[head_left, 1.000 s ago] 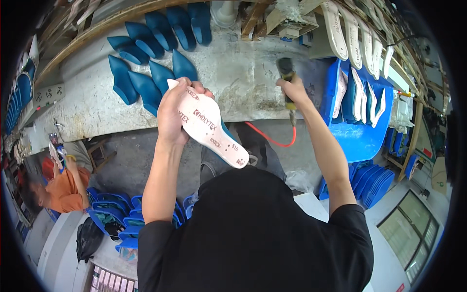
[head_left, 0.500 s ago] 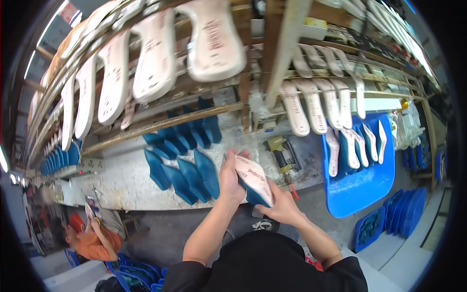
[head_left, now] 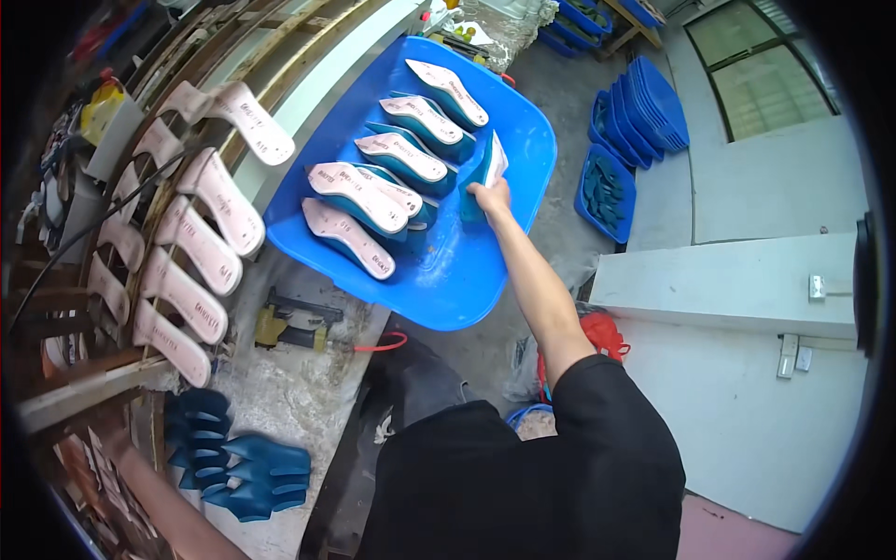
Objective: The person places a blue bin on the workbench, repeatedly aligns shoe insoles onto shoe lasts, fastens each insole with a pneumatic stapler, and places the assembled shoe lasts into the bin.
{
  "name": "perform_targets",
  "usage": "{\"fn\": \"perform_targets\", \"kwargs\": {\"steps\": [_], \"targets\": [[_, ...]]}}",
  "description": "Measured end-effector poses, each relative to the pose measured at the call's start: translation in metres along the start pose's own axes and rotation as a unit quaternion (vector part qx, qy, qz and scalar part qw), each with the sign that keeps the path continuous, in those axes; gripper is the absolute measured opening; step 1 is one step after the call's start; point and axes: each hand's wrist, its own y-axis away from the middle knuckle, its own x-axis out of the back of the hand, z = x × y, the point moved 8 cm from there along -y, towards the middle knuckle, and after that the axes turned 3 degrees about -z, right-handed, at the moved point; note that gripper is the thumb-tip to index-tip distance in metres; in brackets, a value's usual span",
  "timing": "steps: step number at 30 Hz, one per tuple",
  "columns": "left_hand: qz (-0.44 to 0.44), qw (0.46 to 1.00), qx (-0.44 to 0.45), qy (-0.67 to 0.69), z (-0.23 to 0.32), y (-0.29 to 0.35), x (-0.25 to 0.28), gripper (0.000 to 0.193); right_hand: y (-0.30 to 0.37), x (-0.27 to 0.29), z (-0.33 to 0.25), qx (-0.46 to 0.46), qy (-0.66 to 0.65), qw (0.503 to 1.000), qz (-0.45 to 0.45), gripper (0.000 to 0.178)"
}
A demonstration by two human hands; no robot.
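At upper right, a window (head_left: 767,79) is showing near stacked tubs (head_left: 649,107); right of centre, a red bag (head_left: 605,334) is sitting.

Teal, pale-soled shoe last (head_left: 482,175), tilted on edge in right hand (head_left: 493,195)

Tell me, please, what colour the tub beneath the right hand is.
The tub is blue, best seen in the head view.

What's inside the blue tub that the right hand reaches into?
The blue tub holds teal shoe lasts topped by pale insoles; the right hand grips one last. The surface beneath them is covered.
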Motion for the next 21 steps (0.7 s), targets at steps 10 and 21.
{"fn": "perform_targets", "kwargs": {"steps": [10, 21], "targets": [[0.001, 0.987, -0.024, -0.157, -0.002, -0.009, 0.013, 0.021, 0.011, 0.035, -0.055, 0.190, 0.024, 0.959, 0.209, 0.070], [0.050, 0.984, -0.139, -0.101, 0.136, 0.075, 0.128, 0.027, 0.390, -0.059, -0.132, 0.132, -0.253, 0.911, -0.297, 0.055]]}}
